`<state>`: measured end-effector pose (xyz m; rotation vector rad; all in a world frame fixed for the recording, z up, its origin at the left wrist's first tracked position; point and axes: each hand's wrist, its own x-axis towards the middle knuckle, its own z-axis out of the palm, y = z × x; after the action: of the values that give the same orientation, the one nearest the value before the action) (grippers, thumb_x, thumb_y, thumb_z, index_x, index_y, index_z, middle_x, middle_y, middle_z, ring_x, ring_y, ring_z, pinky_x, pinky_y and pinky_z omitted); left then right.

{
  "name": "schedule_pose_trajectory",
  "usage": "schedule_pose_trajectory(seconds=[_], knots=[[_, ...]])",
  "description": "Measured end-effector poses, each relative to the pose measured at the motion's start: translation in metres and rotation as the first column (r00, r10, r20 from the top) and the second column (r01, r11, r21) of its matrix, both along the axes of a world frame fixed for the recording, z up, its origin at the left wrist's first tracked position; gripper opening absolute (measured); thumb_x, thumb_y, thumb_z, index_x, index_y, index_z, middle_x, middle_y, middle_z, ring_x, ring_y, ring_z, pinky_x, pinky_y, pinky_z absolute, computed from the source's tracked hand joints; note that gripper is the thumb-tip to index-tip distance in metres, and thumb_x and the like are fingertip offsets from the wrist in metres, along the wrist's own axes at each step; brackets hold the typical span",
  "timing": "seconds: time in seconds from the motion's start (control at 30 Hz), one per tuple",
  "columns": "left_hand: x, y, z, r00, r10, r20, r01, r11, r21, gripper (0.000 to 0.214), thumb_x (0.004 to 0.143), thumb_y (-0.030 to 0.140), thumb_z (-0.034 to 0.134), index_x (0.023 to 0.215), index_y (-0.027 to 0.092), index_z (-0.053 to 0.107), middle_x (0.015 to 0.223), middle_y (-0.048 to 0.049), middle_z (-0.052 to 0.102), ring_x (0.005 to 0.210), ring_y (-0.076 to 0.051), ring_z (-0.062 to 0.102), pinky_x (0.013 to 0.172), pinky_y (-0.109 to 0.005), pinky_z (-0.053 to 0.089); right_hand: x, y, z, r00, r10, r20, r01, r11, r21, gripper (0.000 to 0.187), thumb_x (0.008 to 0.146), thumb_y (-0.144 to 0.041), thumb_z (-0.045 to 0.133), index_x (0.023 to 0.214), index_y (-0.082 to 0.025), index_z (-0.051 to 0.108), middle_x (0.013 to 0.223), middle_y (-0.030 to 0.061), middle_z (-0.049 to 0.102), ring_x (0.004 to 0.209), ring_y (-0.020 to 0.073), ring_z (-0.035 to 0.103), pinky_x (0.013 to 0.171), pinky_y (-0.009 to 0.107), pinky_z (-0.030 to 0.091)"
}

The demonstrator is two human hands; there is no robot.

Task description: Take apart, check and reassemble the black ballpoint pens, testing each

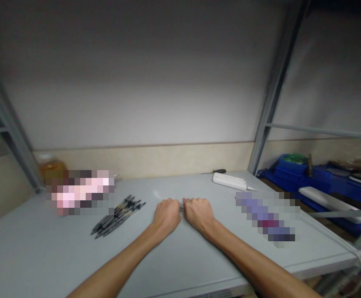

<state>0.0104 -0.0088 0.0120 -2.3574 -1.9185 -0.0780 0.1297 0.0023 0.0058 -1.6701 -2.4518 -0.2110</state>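
Left hand [167, 216] and right hand [199, 213]: bare, wrists [156, 233] likewise. Left forearm [127, 260] and right forearm [245, 249]: slender, uncovered to the near edge of view, narrowing toward the wrists.

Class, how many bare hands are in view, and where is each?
2. The left hand and right hand are fists, side by side over the table, a thin item showing between them.

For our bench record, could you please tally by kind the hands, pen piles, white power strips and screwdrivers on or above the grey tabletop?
Hands (left hand, right hand): 2
Pen pile: 1
White power strip: 1
Screwdriver: 1
Total: 5
The thin item gripped between the hands is mostly hidden, so uncounted.
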Motion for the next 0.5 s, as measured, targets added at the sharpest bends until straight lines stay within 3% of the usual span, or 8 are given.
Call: schedule_pose_trajectory(seconds=[0.13,0.23,0.3,0.37,0.4,0.43,0.5], knots=[[-0.001,-0.002,0.001,0.992,-0.117,-0.043,0.122,0.981,0.152,0.028,0.081,0.010,0.034,0.091,0.016,0.060,0.083,-0.0120,0.064,0.083,-0.025,0.060,0.071,-0.037,0.043,0.001,0.002,0.000,0.997,-0.065,-0.039,0.065,0.998,-0.016,0.039,0.088,-0.023,0.030,0.088,-0.012,0.067,0.084,0.0205,0.067,0.081,0.0271,0.065,0.065,0.035,0.046],[-0.004,-0.002,0.002,0.963,-0.234,-0.132,0.265,0.909,0.321,0.021,0.082,0.012,0.038,0.093,0.016,0.055,0.091,-0.0110,0.060,0.092,-0.026,0.053,0.077,-0.040,0.040,0.005,0.006,0.008,0.983,-0.139,-0.119,0.118,0.979,-0.168,0.032,0.083,-0.026,0.039,0.092,-0.011,0.066,0.090,0.0199,0.067,0.082,0.0254,0.064,0.064,0.031,0.045],[-0.006,-0.002,0.001,0.939,-0.285,-0.194,0.339,0.869,0.361,0.015,0.082,0.013,0.040,0.089,0.016,0.053,0.092,-0.0105,0.057,0.091,-0.025,0.051,0.075,-0.040,0.039,0.009,0.010,0.018,0.974,-0.138,-0.181,0.060,0.923,-0.379,0.032,0.081,-0.031,0.044,0.089,-0.010,0.067,0.087,0.0179,0.068,0.075,0.0220,0.064,0.057,0.026,0.043],[-0.007,0.000,0.000,0.921,-0.317,-0.228,0.382,0.847,0.370,0.011,0.082,0.013,0.042,0.086,0.016,0.052,0.088,-0.0095,0.057,0.087,-0.024,0.051,0.074,-0.039,0.039,0.014,0.013,0.028,0.975,-0.095,-0.202,-0.045,0.801,-0.597,0.034,0.078,-0.034,0.046,0.081,-0.008,0.067,0.075,0.0152,0.068,0.060,0.0183,0.061,0.047,0.023,0.037],[-0.007,0.001,-0.002,0.920,-0.317,-0.232,0.385,0.843,0.374,0.011,0.082,0.013,0.042,0.084,0.016,0.052,0.086,-0.0090,0.057,0.086,-0.024,0.051,0.073,-0.038,0.039,0.016,0.014,0.032,0.976,-0.081,-0.203,-0.071,0.760,-0.647,0.037,0.079,-0.036,0.044,0.078,-0.007,0.067,0.070,0.0140,0.067,0.054,0.0170,0.059,0.044,0.023,0.035],[-0.006,0.002,-0.003,0.924,-0.305,-0.229,0.374,0.846,0.381,0.011,0.083,0.012,0.041,0.084,0.016,0.052,0.083,-0.0085,0.057,0.084,-0.023,0.052,0.074,-0.038,0.039,0.017,0.014,0.034,0.979,-0.054,-0.198,-0.091,0.750,-0.655,0.037,0.079,-0.037,0.044,0.077,-0.008,0.067,0.069,0.0131,0.067,0.053,0.0165,0.058,0.044,0.023,0.034],[-0.003,0.003,-0.006,0.945,-0.257,-0.202,0.318,0.865,0.388,0.013,0.083,0.010,0.041,0.084,0.015,0.053,0.080,-0.0081,0.058,0.082,-0.023,0.054,0.074,-0.037,0.040,0.016,0.012,0.036,0.985,-0.025,-0.169,-0.076,0.822,-0.564,0.038,0.078,-0.040,0.046,0.078,-0.009,0.067,0.073,0.0135,0.067,0.060,0.0185,0.061,0.048,0.024,0.037]])
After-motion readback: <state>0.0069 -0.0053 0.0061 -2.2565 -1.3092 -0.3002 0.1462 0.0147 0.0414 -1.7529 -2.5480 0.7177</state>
